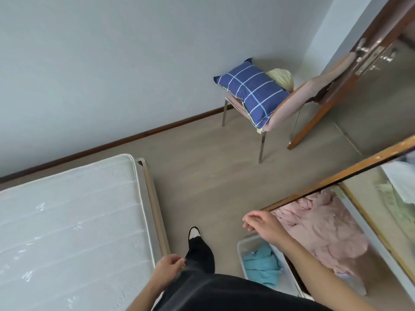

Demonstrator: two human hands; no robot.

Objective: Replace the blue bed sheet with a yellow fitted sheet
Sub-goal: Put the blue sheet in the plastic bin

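Head view shows the bare white quilted mattress stripped, both hands, left and right, loosely curled and empty, so walk past its foot to the pale yellow bundle on the pink chair behind the blue checked pillow, likely the fitted sheet.

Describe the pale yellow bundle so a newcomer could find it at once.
Start at the pink chair standing by the wall near the open wooden door. A blue checked pillow lies on its seat; the pale yellow bundle sits just behind it, the only yellow cloth there.
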